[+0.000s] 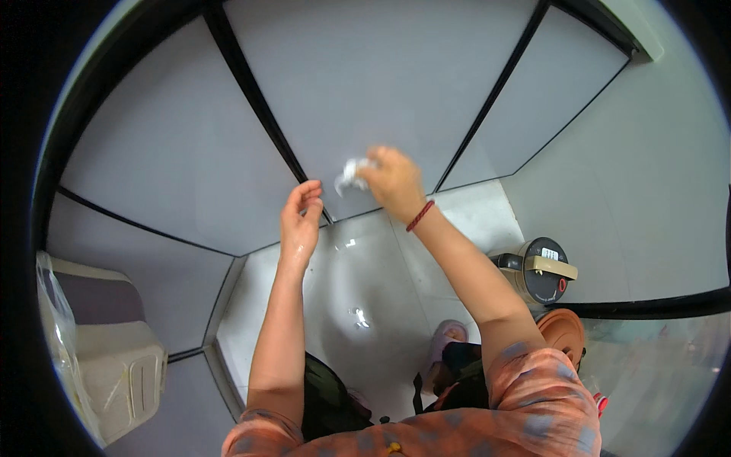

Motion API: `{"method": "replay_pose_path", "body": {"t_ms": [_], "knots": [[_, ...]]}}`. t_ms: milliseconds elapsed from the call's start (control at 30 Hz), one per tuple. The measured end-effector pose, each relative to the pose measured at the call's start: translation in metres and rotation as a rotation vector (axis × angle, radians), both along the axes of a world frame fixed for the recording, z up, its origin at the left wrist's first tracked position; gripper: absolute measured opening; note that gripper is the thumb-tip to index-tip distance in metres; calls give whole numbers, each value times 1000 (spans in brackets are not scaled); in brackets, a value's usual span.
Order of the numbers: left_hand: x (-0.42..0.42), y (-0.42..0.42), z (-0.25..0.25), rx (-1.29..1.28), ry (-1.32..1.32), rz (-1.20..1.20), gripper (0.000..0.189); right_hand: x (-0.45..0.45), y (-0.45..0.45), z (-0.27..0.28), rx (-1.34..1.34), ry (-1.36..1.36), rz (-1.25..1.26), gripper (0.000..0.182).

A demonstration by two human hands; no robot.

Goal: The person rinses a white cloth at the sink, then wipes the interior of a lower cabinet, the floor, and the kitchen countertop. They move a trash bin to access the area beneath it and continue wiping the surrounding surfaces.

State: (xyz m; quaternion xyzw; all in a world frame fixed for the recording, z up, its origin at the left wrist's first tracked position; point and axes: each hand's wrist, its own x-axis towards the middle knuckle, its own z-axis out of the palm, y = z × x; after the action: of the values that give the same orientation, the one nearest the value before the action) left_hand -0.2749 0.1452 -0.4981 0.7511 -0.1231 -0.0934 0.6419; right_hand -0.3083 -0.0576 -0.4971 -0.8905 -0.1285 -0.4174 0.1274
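Note:
A crumpled white wad (352, 176), perhaps tissue or thin cloth, is held in the fingers of my right hand (398, 181). It is blurred, so its material is unclear. Behind it stands a grey cabinet panel (382, 80); I cannot tell whether the wad touches that panel. My left hand (301, 214) is raised near a black strip (260, 108) between two panels. Its fingers are loosely curved and apart, with nothing in them, and its wrist looks wet.
At the right, an electric kettle-like vessel (545, 271) with a black lid and beige handle stands by the wall. Beside it is an orange round lid (562, 334). A beige plastic bin (117, 365) hangs at the left. Glossy tiles (365, 274) form the floor.

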Motion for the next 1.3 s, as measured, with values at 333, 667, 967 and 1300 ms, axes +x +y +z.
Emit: {"method": "replay_pose_path", "body": {"t_ms": [333, 667, 967, 1300], "knots": [[-1, 7, -22, 52, 103, 57, 25, 11, 43, -18, 139, 77, 186, 17], [-2, 11, -30, -15, 215, 67, 27, -17, -81, -196, 1025, 303, -762, 6], [2, -5, -41, -56, 175, 82, 18, 25, 27, -231, 1729, 734, -369, 20], [8, -12, -42, -56, 150, 45, 17, 1, -105, -164, 1764, -49, -714, 8]]}}
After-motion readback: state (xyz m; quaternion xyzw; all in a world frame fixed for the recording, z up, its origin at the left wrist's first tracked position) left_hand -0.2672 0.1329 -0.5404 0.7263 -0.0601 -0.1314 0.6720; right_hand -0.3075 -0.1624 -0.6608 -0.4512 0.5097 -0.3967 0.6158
